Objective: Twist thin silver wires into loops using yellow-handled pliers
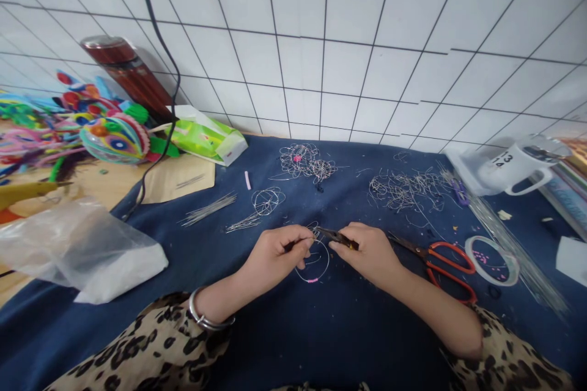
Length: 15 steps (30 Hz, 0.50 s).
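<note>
My left hand point(283, 252) is closed in a pinch on a thin wire ring point(328, 263) with a short row of pink beads point(312, 281) at its lower side. Something dark shows between its fingers, too small to make out. My right hand point(367, 250) is wrapped round dark needle-nose pliers point(337, 236), whose tips point left, close to the wire at my left fingertips. Whether the tips touch the wire I cannot tell. Behind the hands lies a round coil of wire point(268, 201), beside a small bundle of short wires point(243, 222).
Red-handled scissors point(452, 258) lie right of my right forearm, beside a round dish point(471, 259) with pink beads. Tangled wire heaps point(406, 189) lie behind. A white mug point(518, 165) stands far right. At left are a plastic bag point(119, 256), thermos point(128, 73) and hanging cable point(158, 30).
</note>
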Tool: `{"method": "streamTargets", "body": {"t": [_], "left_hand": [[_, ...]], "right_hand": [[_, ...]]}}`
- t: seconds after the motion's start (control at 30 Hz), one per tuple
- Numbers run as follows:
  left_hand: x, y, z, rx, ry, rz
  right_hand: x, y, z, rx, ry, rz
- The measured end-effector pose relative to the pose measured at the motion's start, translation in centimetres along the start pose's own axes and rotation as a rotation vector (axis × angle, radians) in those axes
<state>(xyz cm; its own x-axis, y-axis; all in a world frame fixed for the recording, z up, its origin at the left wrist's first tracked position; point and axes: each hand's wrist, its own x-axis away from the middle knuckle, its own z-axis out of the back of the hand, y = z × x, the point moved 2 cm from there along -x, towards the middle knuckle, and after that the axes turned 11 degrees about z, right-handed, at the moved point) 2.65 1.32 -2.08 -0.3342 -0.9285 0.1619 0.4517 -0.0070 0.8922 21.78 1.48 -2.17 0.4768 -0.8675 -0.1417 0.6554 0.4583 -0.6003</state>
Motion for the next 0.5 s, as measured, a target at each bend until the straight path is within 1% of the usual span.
{"method": "streamTargets", "body": {"t": [0.3,0.5], "left_hand": [[0.03,0.03,-0.02,-0.007,-0.025,0.035],[-0.07,0.73,0.76,-0.006,0.009,0.033]], "right_hand": [[-0.08,-0.08,-0.10,0.021,-0.011,-0.001],[-0.25,0.19,0.27,0.022,0.025,0.045]]}}
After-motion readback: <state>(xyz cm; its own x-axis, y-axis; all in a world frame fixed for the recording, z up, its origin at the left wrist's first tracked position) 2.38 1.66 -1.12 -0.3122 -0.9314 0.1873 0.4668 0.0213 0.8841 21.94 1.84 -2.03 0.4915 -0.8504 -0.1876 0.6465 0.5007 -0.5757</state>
